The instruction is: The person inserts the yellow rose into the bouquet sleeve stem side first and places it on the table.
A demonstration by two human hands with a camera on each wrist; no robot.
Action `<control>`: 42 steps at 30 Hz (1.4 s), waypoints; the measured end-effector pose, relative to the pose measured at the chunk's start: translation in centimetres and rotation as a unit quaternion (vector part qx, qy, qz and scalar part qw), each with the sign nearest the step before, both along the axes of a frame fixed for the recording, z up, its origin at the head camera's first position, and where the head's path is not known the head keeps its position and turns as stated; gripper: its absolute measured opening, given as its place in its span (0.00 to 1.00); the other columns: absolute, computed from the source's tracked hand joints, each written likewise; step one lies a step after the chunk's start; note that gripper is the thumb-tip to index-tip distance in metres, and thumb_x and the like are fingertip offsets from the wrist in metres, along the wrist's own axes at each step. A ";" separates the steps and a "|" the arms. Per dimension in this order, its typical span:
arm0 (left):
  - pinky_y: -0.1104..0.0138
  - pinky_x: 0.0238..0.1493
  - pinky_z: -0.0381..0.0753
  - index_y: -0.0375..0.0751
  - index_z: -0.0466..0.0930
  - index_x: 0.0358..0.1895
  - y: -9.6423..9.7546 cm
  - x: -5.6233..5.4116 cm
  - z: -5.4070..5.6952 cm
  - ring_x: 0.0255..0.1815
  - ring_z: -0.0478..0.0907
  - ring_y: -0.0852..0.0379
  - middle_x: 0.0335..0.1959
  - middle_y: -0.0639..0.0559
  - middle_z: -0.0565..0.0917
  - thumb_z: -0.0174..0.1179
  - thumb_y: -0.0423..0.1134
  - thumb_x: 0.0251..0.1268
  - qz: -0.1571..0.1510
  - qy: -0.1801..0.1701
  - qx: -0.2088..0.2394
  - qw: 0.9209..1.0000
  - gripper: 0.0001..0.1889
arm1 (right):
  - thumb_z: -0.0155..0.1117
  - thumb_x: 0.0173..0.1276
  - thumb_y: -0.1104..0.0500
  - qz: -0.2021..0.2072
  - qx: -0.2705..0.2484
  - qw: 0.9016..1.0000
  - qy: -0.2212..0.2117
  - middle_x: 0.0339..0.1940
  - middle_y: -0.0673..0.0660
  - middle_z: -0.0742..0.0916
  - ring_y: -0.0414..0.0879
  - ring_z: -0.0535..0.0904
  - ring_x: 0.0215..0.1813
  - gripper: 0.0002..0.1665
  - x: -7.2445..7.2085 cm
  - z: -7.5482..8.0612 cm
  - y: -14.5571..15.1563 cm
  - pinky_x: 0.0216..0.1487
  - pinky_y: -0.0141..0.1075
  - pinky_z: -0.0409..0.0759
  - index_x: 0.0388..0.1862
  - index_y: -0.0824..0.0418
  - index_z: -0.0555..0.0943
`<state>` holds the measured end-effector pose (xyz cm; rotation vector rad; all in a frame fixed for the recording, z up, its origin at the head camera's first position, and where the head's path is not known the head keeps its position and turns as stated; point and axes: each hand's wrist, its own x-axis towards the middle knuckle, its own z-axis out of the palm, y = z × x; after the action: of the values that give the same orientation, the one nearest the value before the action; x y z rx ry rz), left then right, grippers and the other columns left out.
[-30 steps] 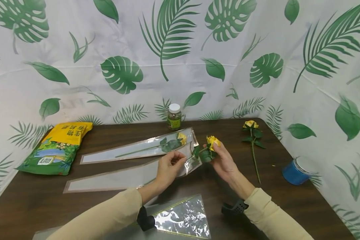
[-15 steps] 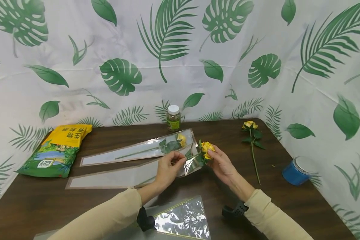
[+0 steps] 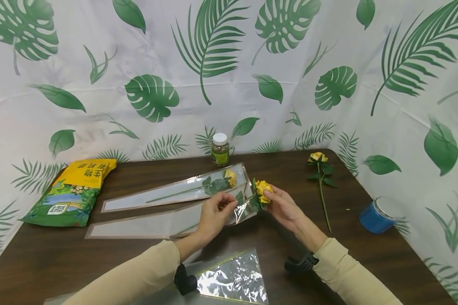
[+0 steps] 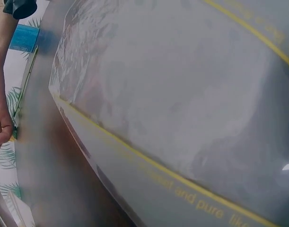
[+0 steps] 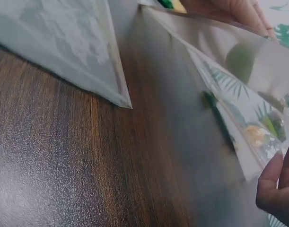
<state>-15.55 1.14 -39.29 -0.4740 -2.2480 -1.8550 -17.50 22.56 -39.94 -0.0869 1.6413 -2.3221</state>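
My right hand (image 3: 288,207) holds a yellow rose (image 3: 263,190) just under its bloom, thumb against the petals. My left hand (image 3: 215,214) pinches the upper film of a long, tapering clear flower sleeve (image 3: 137,226) near its wide mouth. The rose's stem runs into this sleeve, with the bloom outside and some leaves by the opening. Behind lies a second sleeve (image 3: 126,200) with another yellow rose (image 3: 230,178) inside. In the left wrist view, the right hand (image 4: 1,125) appears at the left edge; the left hand's fingers are out of that view.
Another sleeve with yellow edging (image 3: 233,277) lies near the front. A loose yellow rose (image 3: 322,192) and a blue tin (image 3: 378,216) are on the right. At the back stands a white-capped jar (image 3: 220,150); a yellow-green bag (image 3: 70,192) lies left.
The right hand has brought the rose slightly left and down, closer to the sleeve's mouth, its stem sliding further in. The left hand keeps its pinch in about the same place.
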 end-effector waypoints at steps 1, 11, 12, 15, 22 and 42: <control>0.77 0.31 0.72 0.28 0.80 0.32 0.0 0.0 0.0 0.27 0.74 0.61 0.29 0.39 0.83 0.63 0.26 0.55 -0.001 0.001 0.002 1.000 0.03 | 0.46 0.73 0.63 -0.003 0.013 1.000 0.001 0.38 0.45 0.80 0.38 0.74 0.40 0.09 0.0 0.0 -0.1 0.43 0.35 0.67 0.48 0.54 0.72; 0.75 0.28 0.74 0.33 0.79 0.31 0.4 -1.6 -1.1 0.26 0.74 0.67 0.27 0.46 0.83 0.62 0.33 0.59 -0.003 0.091 0.028 0.995 0.05 | 0.52 0.71 0.62 -0.008 0.109 0.993 0.035 0.40 0.43 0.81 0.36 0.76 0.43 0.18 -0.8 0.2 -0.5 0.49 0.34 0.71 0.58 0.63 0.71; 0.75 0.28 0.74 0.33 0.79 0.31 0.5 -1.7 -1.1 0.26 0.74 0.67 0.27 0.46 0.82 0.62 0.33 0.59 -0.005 0.098 0.031 0.995 0.05 | 0.53 0.71 0.61 -0.007 0.117 0.992 0.038 0.41 0.43 0.81 0.36 0.75 0.43 0.20 -0.9 0.3 -0.5 0.50 0.35 0.71 0.60 0.65 0.70; 0.75 0.29 0.74 0.33 0.79 0.32 0.4 -1.7 -1.0 0.26 0.73 0.66 0.28 0.44 0.82 0.62 0.32 0.60 -0.007 0.075 0.028 0.997 0.05 | 0.51 0.72 0.62 -0.003 0.129 0.991 0.040 0.41 0.43 0.80 0.36 0.75 0.43 0.24 -1.0 0.4 -0.5 0.50 0.35 0.70 0.64 0.70 0.65; 0.77 0.30 0.71 0.29 0.80 0.34 0.0 -1.4 -0.6 0.27 0.72 0.65 0.31 0.39 0.83 0.61 0.28 0.59 -0.007 0.013 0.015 1.000 0.04 | 0.50 0.73 0.61 0.001 0.131 0.991 0.036 0.41 0.43 0.79 0.36 0.74 0.43 0.28 -0.9 0.7 -1.0 0.48 0.33 0.69 0.66 0.73 0.61; 0.78 0.29 0.69 0.23 0.78 0.33 0.0 0.7 2.3 0.26 0.72 0.60 0.30 0.33 0.82 0.59 0.23 0.57 -0.004 0.004 0.009 1.000 0.03 | 0.60 0.68 0.58 -0.143 0.269 0.943 0.132 0.51 0.60 0.79 0.40 0.74 0.45 0.19 2.0 -0.6 -1.4 0.44 0.27 0.75 0.55 0.66 0.75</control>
<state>-14.83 1.15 -37.03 -0.4878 -2.2262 -1.8734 -15.50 21.14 -40.49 -0.0445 2.5174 -2.0188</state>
